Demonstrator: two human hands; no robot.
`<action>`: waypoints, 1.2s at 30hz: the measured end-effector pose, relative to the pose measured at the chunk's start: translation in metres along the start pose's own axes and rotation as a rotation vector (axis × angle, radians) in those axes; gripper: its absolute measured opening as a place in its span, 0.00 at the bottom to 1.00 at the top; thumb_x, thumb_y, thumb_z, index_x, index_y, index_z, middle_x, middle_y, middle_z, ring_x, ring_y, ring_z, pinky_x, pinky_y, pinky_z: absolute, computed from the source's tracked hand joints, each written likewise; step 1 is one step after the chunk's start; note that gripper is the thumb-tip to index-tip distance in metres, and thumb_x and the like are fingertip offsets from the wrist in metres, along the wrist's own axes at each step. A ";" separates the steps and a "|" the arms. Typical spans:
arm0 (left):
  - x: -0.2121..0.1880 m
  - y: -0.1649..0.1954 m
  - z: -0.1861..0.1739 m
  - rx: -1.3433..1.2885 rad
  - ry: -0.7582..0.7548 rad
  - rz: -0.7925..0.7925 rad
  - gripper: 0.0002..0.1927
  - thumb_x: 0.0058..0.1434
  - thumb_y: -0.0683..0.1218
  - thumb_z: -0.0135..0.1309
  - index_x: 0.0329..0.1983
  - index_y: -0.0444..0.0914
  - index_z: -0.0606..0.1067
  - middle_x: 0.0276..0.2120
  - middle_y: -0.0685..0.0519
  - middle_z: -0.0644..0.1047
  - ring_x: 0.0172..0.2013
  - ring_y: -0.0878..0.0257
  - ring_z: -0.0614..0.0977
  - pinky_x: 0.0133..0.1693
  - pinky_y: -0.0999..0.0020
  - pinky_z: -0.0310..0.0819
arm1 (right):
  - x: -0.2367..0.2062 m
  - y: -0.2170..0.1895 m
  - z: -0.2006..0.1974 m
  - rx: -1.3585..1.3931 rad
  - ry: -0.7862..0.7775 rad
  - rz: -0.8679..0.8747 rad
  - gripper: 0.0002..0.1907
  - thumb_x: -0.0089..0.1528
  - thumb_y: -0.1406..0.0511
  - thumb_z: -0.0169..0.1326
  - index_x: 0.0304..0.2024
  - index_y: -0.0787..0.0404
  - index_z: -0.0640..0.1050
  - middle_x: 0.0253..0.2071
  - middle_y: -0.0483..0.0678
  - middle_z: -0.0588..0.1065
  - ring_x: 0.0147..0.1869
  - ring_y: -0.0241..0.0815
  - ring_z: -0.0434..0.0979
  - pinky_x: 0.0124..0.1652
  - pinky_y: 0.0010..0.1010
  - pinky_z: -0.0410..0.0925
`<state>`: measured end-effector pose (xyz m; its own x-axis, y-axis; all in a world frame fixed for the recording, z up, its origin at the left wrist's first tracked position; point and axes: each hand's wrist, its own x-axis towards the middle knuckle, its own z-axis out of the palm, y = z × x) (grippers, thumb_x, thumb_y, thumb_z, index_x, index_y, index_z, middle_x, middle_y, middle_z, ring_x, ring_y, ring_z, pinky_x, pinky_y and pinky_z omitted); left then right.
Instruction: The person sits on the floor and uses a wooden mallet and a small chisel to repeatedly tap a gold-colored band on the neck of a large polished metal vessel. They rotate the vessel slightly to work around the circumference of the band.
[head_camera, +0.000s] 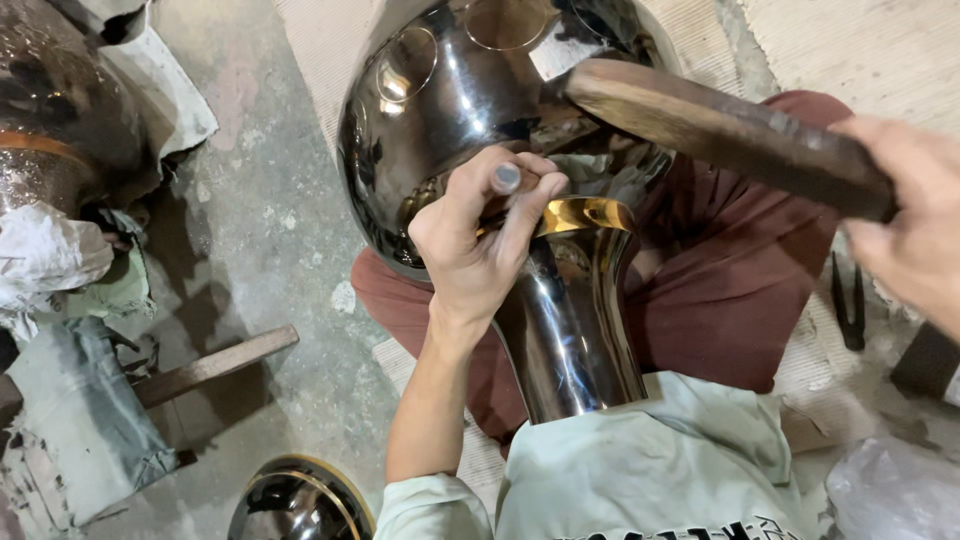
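Polished dark metal fills our lap: a round-bellied vessel (450, 110) with a gold-banded neck (570, 320) lies across our maroon-trousered legs (730, 280). Our left hand (478, 235) pinches a small tool, mostly hidden, against the gold ring. Our right hand (915, 225) grips a worn wooden mallet (720, 130) above the vessel.

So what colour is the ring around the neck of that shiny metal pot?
Gold: the band on the dark polished metal vessel, head view.
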<state>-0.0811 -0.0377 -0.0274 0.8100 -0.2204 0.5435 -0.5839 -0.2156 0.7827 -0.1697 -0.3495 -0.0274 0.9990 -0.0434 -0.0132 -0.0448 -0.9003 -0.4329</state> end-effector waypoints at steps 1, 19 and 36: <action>0.001 0.000 0.001 0.003 -0.002 0.000 0.16 0.67 0.33 0.65 0.51 0.35 0.70 0.36 0.51 0.78 0.38 0.66 0.86 0.39 0.78 0.81 | 0.004 0.002 -0.004 0.046 0.017 -0.031 0.24 0.59 0.80 0.55 0.58 0.69 0.75 0.38 0.59 0.76 0.37 0.53 0.79 0.38 0.38 0.71; -0.009 -0.016 -0.009 0.214 -0.001 0.079 0.09 0.59 0.39 0.68 0.41 0.37 0.80 0.33 0.50 0.82 0.31 0.59 0.83 0.35 0.68 0.76 | 0.032 -0.031 -0.048 0.071 -0.031 -0.288 0.28 0.55 0.81 0.56 0.59 0.68 0.73 0.37 0.57 0.76 0.35 0.48 0.77 0.38 0.36 0.70; 0.034 0.000 -0.016 0.294 -0.381 0.093 0.10 0.61 0.45 0.70 0.33 0.36 0.80 0.26 0.48 0.78 0.27 0.53 0.80 0.32 0.61 0.73 | 0.016 -0.027 -0.030 0.116 0.026 -0.181 0.29 0.54 0.82 0.56 0.59 0.67 0.72 0.41 0.55 0.74 0.36 0.44 0.77 0.37 0.33 0.70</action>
<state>-0.0525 -0.0303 -0.0039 0.7078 -0.5722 0.4143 -0.6881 -0.4255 0.5878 -0.1527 -0.3387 0.0115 0.9900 0.1022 0.0972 0.1383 -0.8387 -0.5267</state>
